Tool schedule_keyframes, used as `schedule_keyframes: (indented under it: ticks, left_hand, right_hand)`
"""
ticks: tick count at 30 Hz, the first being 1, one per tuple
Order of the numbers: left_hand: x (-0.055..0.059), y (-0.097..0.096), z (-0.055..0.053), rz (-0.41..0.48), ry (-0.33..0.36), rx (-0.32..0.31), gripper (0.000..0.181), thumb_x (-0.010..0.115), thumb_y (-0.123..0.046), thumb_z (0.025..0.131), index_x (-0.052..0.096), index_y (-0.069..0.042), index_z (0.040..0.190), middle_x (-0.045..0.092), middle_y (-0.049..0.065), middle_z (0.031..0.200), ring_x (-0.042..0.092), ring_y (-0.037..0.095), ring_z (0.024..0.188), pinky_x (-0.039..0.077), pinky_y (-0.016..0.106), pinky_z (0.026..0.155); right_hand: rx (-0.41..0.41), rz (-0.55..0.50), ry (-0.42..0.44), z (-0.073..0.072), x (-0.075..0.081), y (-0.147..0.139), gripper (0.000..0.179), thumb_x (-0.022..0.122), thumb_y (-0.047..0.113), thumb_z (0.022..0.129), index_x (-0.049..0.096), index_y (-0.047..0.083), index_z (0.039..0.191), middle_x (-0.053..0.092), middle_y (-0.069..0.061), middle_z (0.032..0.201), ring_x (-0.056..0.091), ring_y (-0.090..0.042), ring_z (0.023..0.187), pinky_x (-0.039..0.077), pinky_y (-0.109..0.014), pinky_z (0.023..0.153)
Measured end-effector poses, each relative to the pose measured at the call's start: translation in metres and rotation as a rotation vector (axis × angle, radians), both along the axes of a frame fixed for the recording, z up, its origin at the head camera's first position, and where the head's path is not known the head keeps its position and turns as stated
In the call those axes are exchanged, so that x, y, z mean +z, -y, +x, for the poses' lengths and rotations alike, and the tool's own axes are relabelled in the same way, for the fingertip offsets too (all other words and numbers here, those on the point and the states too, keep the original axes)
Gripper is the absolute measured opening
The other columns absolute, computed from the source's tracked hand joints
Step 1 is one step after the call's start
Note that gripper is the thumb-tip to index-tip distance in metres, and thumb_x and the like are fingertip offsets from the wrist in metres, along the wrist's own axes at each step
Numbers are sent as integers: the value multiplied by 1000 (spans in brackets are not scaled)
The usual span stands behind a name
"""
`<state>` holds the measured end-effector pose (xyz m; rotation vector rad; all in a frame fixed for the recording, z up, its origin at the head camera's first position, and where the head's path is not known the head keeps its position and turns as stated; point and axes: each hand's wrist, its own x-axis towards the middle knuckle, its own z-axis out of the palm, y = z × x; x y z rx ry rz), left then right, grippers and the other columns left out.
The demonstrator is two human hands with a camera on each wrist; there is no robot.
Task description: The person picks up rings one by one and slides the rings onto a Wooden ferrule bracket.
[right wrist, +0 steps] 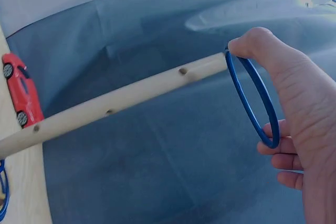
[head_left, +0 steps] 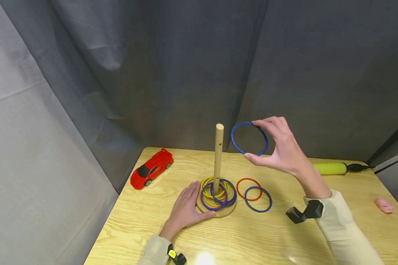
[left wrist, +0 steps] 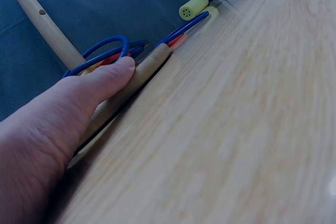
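Note:
A wooden post point(head_left: 218, 158) stands upright on a round wooden base point(head_left: 230, 211). Yellow, blue and red rings point(head_left: 207, 184) lie looped around its foot. My left hand point(head_left: 187, 209) rests against the left side of the base, fingers stretched along its edge and thumb laid across the front rim. In the left wrist view the thumb point(left wrist: 107, 82) lies over the base's edge beside the rings. My right hand point(head_left: 280, 145) pinches a blue ring point(head_left: 232, 138) between thumb and fingers, in the air right of the post's top. The right wrist view shows this ring point(right wrist: 265, 98) near the post's tip.
A red ring point(head_left: 238, 189) and another blue ring point(head_left: 271, 200) overlap on the table point(head_left: 252, 243), right of the base. At the left stands a red toy car point(head_left: 154, 167). Farther right are a yellow-green pump point(head_left: 331, 168) and a small pink toy point(head_left: 384, 205). Dark curtains point(head_left: 199, 73) hang behind.

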<state>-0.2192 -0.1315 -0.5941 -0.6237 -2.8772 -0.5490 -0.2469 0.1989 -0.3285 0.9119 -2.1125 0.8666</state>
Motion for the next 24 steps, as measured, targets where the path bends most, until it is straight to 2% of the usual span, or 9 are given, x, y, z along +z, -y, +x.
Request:
schedule_keyframes:
  ticks: [5,13,17,24]
  left_hand:
    - [0,-1,-1,-1,2,6,130,47,-98,77,22,-6,167,26,9,172,22,27,160,24,45,129]
    - [3,-1,0,5,11,5,130,47,-97,78,23,-6,167,26,10,172,21,27,160,23,45,129]
    - [4,-1,0,11,15,3,129,47,-97,78,22,-6,167,25,10,172,21,27,160,24,45,129]
    - [4,-2,-1,7,22,10,130,47,-97,78,22,-7,167,25,10,172,21,26,160,24,45,129]
  right_hand:
    - [38,-15,-24,-4,14,12,81,92,39,61,69,3,130,65,-12,116,49,-30,111,38,-41,90]
    - [56,42,-28,-11,26,33,84,96,39,60,68,6,132,65,-10,116,50,-28,111,40,-44,92]
    - [51,86,-4,-16,21,40,85,96,44,62,67,7,133,64,-8,116,50,-28,111,41,-46,93]
    - [51,132,55,-19,0,46,86,95,47,63,66,8,134,63,-7,117,49,-26,110,42,-47,93]
